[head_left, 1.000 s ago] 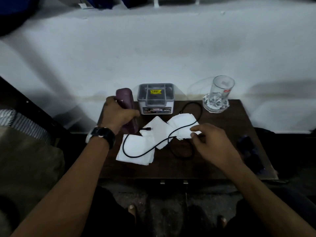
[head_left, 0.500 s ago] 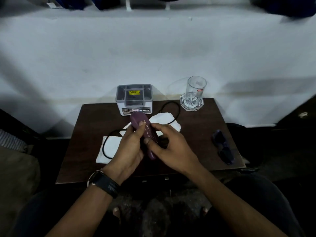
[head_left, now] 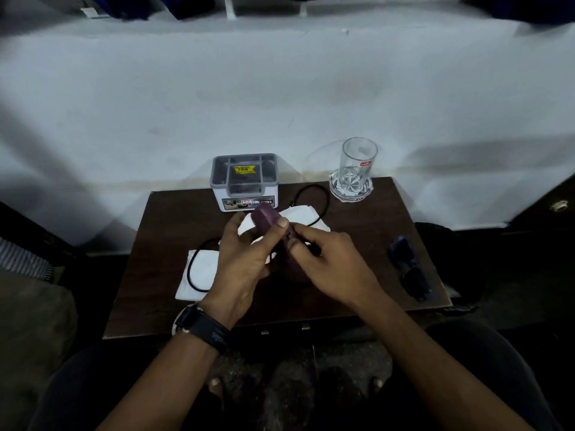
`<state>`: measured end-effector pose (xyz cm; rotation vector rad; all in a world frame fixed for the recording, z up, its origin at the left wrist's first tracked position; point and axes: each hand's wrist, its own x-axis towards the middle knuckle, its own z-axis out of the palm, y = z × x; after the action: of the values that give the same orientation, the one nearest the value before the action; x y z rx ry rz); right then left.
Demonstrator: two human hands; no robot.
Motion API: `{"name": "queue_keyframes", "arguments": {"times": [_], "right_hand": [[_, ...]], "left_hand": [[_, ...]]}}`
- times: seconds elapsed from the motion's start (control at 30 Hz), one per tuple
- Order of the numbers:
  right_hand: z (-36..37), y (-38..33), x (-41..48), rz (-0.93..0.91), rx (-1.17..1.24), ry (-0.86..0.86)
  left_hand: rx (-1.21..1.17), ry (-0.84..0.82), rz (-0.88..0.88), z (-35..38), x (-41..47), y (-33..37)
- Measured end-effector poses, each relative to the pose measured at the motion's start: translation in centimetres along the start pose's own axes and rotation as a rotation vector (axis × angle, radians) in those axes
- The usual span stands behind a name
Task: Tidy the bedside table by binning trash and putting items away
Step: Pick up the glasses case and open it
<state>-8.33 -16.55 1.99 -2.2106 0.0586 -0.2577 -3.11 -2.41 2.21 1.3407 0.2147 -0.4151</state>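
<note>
Head view. A maroon case [head_left: 270, 219] is held above the middle of the dark wooden table [head_left: 161, 244], its long axis running from the person toward the wall, rounded far end tilted up toward the grey organiser box [head_left: 245, 181]. The left hand [head_left: 245, 269] wraps around it from the left with the thumb on top; the right hand [head_left: 329, 265] pinches its near end with the fingertips. White tissues [head_left: 199, 272] and a looped black cable [head_left: 311, 197] lie on the table under and beside the hands. An upright clear glass [head_left: 357, 166] on a coaster stands at the far right corner; folded dark sunglasses [head_left: 410, 269] lie near the right edge. The near left table area is bare. The box carries a yellow sticker, its print too small to read; the glass bears a red label, illegible.
</note>
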Motion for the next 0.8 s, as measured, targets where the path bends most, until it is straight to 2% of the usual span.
{"name": "queue_keyframes", "arguments": {"times": [0.3,0.6,0.8], "right_hand": [[0.2,0.4,-0.1,-0.042,-0.187,-0.120],[0.5,0.5,-0.3,-0.070,-0.207,-0.178],[-0.7,1.7,0.7,0.028,-0.062,-0.002]], "left_hand": [[0.043,0.049,0.059,0.4,0.4,-0.3],[0.106,0.058,0.120,0.7,0.8,-0.9],[0.015,-0.065,0.086,0.7,0.3,-0.5]]}}
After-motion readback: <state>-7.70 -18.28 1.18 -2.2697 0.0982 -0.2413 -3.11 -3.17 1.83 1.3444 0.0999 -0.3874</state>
